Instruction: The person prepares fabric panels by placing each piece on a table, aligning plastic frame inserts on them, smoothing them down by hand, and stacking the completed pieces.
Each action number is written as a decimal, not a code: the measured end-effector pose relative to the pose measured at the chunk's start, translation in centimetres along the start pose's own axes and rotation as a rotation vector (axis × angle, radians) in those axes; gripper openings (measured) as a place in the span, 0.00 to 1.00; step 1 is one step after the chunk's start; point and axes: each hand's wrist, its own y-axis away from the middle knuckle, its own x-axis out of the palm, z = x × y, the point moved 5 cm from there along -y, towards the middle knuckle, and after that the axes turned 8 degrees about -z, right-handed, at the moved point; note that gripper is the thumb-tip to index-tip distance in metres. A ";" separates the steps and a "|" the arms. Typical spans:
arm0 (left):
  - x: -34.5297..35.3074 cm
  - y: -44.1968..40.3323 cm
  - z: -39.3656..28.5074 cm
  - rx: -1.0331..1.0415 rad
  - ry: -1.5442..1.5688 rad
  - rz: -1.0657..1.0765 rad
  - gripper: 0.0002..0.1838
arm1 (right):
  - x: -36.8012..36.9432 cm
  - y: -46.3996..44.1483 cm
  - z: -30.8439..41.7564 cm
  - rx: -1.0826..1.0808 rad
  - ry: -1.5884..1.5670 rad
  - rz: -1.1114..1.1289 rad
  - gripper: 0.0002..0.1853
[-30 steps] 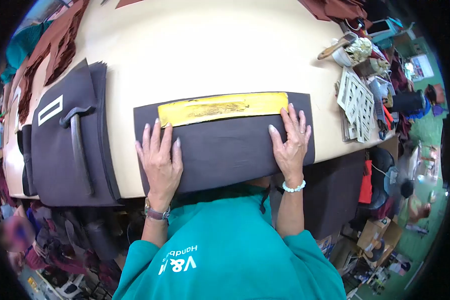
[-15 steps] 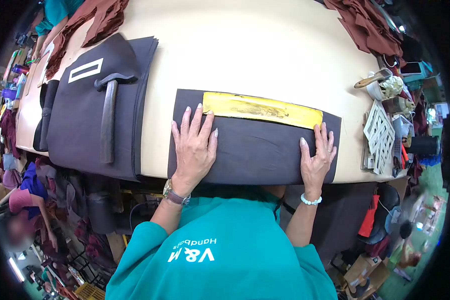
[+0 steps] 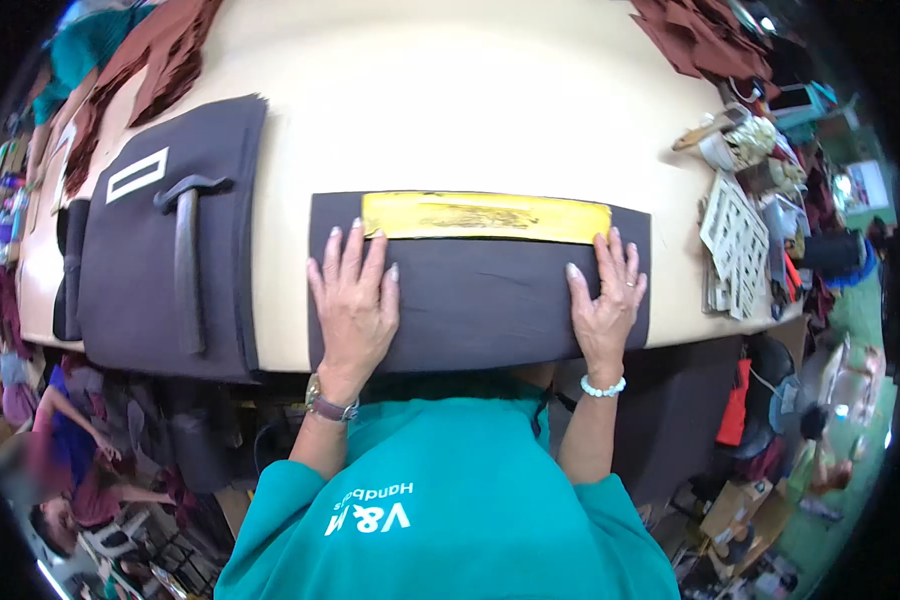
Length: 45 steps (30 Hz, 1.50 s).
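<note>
A dark fabric piece (image 3: 490,300) lies flat at the table's near edge. Across its upper part rests a yellow strip (image 3: 485,217) with dark smudges. My left hand (image 3: 358,300) lies on the left side of the fabric, fingers spread, fingertips at the strip's lower left end. On the right side, my right hand (image 3: 607,305) rests with fingers apart, its fingertips by the strip's lower right corner. Neither hand grips anything.
To the left, a hammer (image 3: 187,265) and a small white frame (image 3: 137,175) lie on a dark fabric stack (image 3: 120,270). White lattice pieces (image 3: 735,245) and a brush (image 3: 710,130) on a tub are at the right. Brown fabric (image 3: 175,60) lies at the far left. Other people are beyond the table.
The camera view has swung sideways and back, shifting the whole scene. Both hands stay on the fabric beside the yellow strip's ends, with little visible change against them.
</note>
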 end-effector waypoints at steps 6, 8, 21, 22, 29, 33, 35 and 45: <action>0.2 0.1 0.0 0.019 -0.010 0.008 0.22 | -0.1 0.0 -0.1 0.003 -0.021 -0.015 0.27; 0.1 0.0 -0.1 0.016 -0.004 0.008 0.22 | -0.1 0.0 0.0 0.002 -0.030 -0.019 0.27; -0.4 -1.4 -1.7 0.196 -0.208 0.045 0.21 | -0.4 -0.4 0.6 -0.004 0.017 -0.015 0.23; -0.3 -1.8 -1.9 0.231 -0.223 0.077 0.21 | -0.7 -0.8 0.8 -0.012 0.041 -0.017 0.23; -0.1 -3.2 -4.4 0.386 -0.237 0.170 0.25 | -4.0 -0.3 -1.7 0.033 -0.202 -0.389 0.17; 0.1 -3.1 -4.3 0.404 -0.268 0.181 0.25 | -3.4 9.0 -9.5 0.337 -0.401 -0.790 0.12; 0.0 -3.3 -4.4 0.431 -0.257 0.147 0.25 | -2.6 9.3 -9.7 0.271 -0.262 -0.760 0.09; -0.7 -3.4 -5.7 0.426 -0.254 0.203 0.26 | 12.9 15.8 -10.7 0.300 -0.025 0.330 0.19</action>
